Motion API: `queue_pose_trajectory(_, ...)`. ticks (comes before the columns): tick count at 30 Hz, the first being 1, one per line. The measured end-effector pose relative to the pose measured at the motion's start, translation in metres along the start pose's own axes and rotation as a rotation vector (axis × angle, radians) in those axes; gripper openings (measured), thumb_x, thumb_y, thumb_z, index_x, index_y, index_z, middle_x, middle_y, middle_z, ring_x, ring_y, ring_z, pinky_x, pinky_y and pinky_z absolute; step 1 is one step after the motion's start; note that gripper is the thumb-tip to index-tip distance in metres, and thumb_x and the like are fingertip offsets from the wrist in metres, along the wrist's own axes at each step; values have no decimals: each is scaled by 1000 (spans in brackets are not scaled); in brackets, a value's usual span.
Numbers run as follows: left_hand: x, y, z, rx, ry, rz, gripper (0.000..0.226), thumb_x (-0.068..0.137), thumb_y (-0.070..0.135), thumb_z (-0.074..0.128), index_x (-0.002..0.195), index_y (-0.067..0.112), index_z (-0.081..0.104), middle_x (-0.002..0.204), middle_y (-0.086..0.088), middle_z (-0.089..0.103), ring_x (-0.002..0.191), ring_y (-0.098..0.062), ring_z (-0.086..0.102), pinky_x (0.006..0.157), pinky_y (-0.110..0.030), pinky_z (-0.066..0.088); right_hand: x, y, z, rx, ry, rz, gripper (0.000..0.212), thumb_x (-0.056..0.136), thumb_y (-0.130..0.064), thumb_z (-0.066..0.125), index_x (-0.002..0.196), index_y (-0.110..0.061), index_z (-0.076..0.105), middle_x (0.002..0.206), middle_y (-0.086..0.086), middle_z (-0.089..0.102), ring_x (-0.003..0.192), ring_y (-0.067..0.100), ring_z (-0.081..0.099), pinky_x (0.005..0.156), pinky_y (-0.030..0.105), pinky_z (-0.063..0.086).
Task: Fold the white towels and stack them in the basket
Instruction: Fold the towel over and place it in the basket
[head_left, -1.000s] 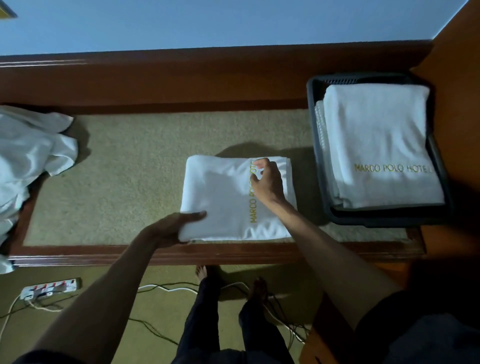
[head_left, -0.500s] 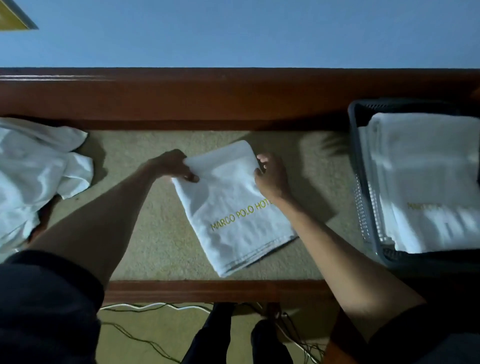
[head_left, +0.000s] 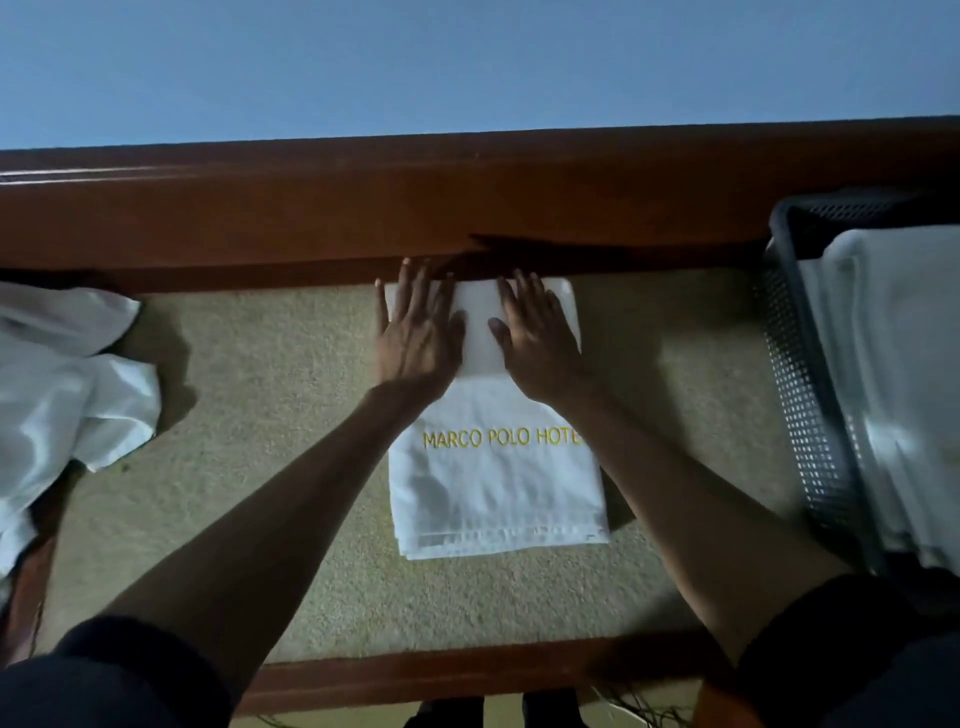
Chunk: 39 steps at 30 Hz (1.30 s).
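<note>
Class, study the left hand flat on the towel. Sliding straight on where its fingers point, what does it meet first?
The left hand would probably meet the wooden rail just past the towel; its fingertips look almost there.

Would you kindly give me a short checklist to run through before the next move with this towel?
1. Left hand flat on the folded towel: ok.
2. Right hand flat beside it on the towel: ok.
3. Towel's near edges lined up: ok.
4. Lettering faces up: ok.
5. Room in the basket above the stacked towels: cannot tell, cut off by the frame.
6. Unfolded pile lies apart from the towel: ok.
</note>
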<state>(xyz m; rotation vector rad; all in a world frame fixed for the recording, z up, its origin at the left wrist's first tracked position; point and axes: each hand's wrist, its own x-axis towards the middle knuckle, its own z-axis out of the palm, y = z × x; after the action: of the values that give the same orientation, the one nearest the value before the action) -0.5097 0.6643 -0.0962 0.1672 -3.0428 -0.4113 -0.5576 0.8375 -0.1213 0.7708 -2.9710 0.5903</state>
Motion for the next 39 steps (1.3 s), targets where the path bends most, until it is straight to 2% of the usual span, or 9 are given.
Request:
queue_pose_trajectory(2, -4, 1, 16, -12, -41, 27, 61, 108, 44, 25, 162, 16, 25, 168, -13, 24, 158, -28, 13, 127, -51, 4, -3, 5, 10, -74, 85, -34, 56, 108, -36, 34, 153, -3, 40, 158, 21, 38, 148, 35, 34, 121, 48, 25)
queue_pose_trajectory(6, -7, -4, 36, 12, 6, 7, 60, 109, 46, 22, 164, 20, 19, 169, -8, 21, 158, -24, 14, 128, -49, 9, -3, 7, 21, -88, 183, -45, 54, 107, -32, 39, 154, -7, 38, 161, 15, 36, 151, 28, 31, 124, 44, 21)
queue_pose_trajectory(11, -7, -1, 37, 12, 32, 3, 61, 109, 46, 23, 164, 21, 19, 170, -8, 20, 158, -25, 13, 128, -48, 10, -4, 9, 20, -89, 169, -54, 57, 106, -34, 38, 156, -8, 34, 163, 14, 32, 152, 27, 27, 124, 46, 20)
queue_pose_trajectory(20, -90, 23, 34, -14, -35, -57, 63, 112, 45, 21, 165, 20, -2, 172, -11, -8, 159, -25, -8, 129, -46, 3, -87, 1, 11, -130, 230, -113, 56, 108, -33, 43, 155, -3, 35, 162, 19, 29, 153, 30, 24, 122, 49, 26)
queue_pose_trajectory(29, -195, 33, 28, 0, -32, -15, 65, 109, 48, 27, 165, 19, 12, 172, -7, 6, 159, -23, 2, 129, -43, 6, -180, 0, -5, 45, 45, -93, 61, 106, -35, 41, 158, -7, 30, 167, 11, 23, 156, 27, 14, 125, 47, 17)
queue_pose_trajectory(35, -247, 26, 19, -66, -112, 27, 64, 110, 44, 25, 165, 20, 4, 173, -1, -4, 159, -18, -7, 128, -41, 2, -233, 5, -17, 148, 72, -115, 54, 105, -21, 44, 155, -1, 34, 164, 14, 27, 155, 29, 19, 125, 45, 20)
queue_pose_trajectory(37, -254, 22, 12, -137, -125, 32, 60, 110, 43, 27, 165, 21, 16, 172, 0, 7, 159, -18, 5, 128, -42, 13, -245, 8, -21, 132, 74, -120, 53, 105, -18, 46, 153, 0, 37, 163, 15, 31, 153, 28, 25, 124, 43, 25)
queue_pose_trajectory(38, -252, 20, 4, -169, -83, 36, 56, 108, 42, 33, 160, 21, 33, 169, -3, 24, 155, -20, 24, 123, -43, 30, -246, 12, -25, 138, 69, -124, 50, 104, -18, 47, 151, 1, 42, 161, 15, 36, 151, 26, 31, 123, 40, 28)
queue_pose_trajectory(39, -248, 20, -6, -191, 2, 22, 49, 106, 41, 40, 148, 21, 54, 157, -5, 47, 141, -23, 50, 105, -40, 50, -244, 14, -33, 172, 64, -108, 46, 104, -18, 47, 146, -1, 50, 157, 13, 43, 147, 25, 38, 121, 37, 32)
